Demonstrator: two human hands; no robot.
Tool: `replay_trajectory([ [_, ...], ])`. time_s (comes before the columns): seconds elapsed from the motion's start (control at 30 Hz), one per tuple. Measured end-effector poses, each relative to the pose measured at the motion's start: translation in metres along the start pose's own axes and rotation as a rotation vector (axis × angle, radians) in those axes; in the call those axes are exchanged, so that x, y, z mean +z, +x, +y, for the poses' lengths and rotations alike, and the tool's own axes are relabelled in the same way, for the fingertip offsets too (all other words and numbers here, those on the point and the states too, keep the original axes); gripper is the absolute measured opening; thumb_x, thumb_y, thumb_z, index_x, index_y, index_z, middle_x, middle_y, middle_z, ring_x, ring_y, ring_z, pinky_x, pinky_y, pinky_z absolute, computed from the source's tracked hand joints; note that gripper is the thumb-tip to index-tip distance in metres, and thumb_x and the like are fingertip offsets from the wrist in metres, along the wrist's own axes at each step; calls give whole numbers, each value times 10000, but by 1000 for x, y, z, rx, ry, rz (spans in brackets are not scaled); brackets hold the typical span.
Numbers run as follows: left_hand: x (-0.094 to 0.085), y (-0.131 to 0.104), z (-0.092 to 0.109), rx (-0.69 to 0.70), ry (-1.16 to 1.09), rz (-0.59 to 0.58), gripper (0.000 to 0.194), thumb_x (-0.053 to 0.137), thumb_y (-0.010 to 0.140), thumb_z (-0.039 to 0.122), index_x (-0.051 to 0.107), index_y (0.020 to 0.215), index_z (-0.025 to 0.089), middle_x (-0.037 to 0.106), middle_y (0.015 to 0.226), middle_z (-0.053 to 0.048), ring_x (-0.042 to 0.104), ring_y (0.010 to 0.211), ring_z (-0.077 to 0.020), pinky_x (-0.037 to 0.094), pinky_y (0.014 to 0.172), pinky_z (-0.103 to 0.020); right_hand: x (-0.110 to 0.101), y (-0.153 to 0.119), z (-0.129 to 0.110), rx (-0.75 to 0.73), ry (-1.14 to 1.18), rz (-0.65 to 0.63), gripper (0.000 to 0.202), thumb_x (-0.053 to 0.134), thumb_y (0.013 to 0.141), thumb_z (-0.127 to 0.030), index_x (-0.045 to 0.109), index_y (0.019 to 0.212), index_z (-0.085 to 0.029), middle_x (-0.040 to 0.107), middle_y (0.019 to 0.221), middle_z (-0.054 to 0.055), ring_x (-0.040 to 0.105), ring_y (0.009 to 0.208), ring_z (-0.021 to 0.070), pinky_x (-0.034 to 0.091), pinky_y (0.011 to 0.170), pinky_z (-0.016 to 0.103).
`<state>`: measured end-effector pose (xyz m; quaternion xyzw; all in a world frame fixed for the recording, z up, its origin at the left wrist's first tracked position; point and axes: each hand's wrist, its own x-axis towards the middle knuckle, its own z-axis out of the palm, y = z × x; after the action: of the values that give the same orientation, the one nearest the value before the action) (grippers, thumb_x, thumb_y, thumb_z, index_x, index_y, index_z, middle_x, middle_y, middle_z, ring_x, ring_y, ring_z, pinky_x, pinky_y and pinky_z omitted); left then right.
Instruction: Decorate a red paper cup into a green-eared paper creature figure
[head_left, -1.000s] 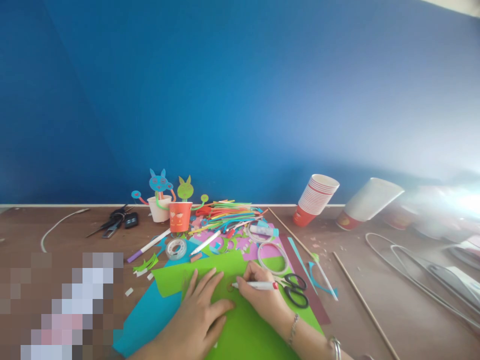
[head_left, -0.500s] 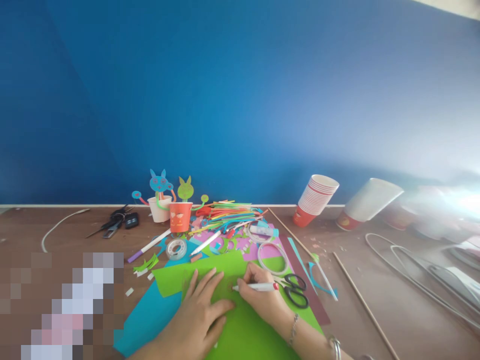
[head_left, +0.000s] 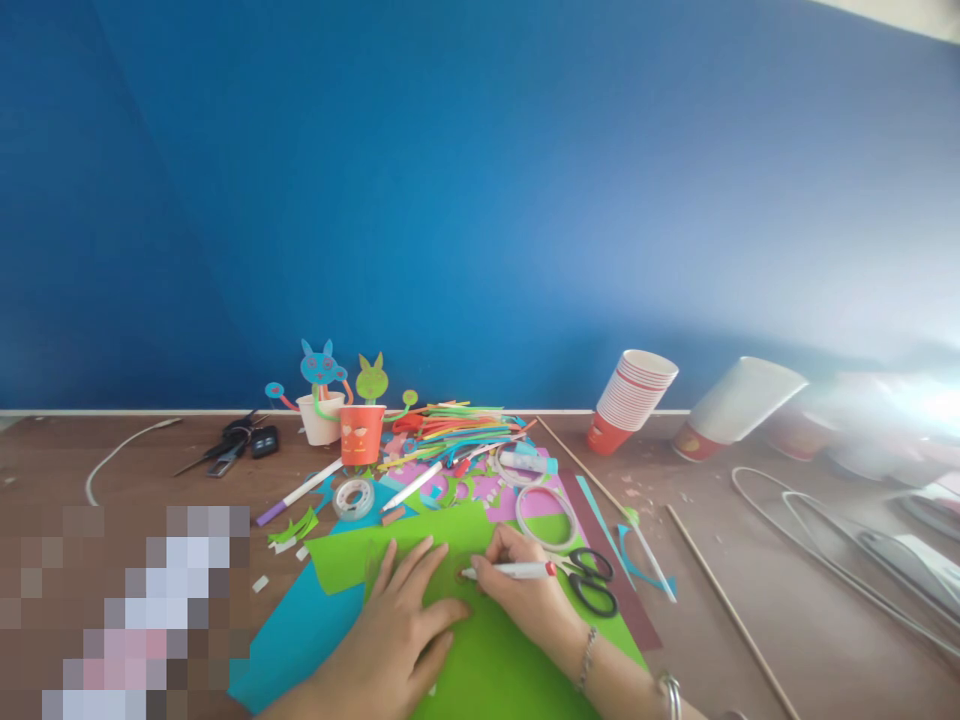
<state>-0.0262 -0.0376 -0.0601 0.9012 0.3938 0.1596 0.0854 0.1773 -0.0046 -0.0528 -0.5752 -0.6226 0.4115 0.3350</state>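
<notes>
My right hand [head_left: 521,590] grips a white marker [head_left: 525,571] with a red end, its tip touching green paper [head_left: 510,660] beside a small reddish mark. Flat on the same sheet rests my left hand [head_left: 405,610], fingers spread, just left of the marker tip. Blue paper [head_left: 300,630] shows from under the green on the left. Scissors [head_left: 592,580] with black handles lie by my right hand, their blades partly hidden. A tape roll [head_left: 353,498] and an uncapped-looking white pen [head_left: 411,487] lie beyond the paper.
Two decorated paper cups [head_left: 361,435] with animal faces stand near the wall, beside a pile of coloured pipe cleaners [head_left: 465,430]. Stacked cups [head_left: 634,400] lean at the right. A wooden stick [head_left: 727,610] and white cable [head_left: 825,560] lie rightward; keys [head_left: 240,440] sit left.
The marker tip has shifted very slightly to the left, and the reddish mark beside it shows a little differently. My left hand stays in place on the paper.
</notes>
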Motion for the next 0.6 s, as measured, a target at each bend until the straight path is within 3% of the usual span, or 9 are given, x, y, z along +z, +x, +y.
replay_trajectory([
  [0.37, 0, 0, 0, -5, -7, -22, 386, 484, 904, 178, 560, 1238, 355, 399, 1445, -72, 269, 1377, -328, 278, 1047, -655, 3, 1, 10, -10, 3, 9, 214, 574, 728, -240, 410, 592, -218, 410, 507, -78, 394, 474, 89, 329, 478, 211],
  [0.6, 1, 0, 0, -8, 5, -18, 364, 477, 913, 194, 572, 1226, 354, 392, 1453, -72, 276, 1373, -336, 281, 1041, -662, 0, 2, 1, 38, -31, 44, 199, 536, 719, -238, 397, 577, -224, 412, 472, -75, 373, 455, 92, 279, 445, 214],
])
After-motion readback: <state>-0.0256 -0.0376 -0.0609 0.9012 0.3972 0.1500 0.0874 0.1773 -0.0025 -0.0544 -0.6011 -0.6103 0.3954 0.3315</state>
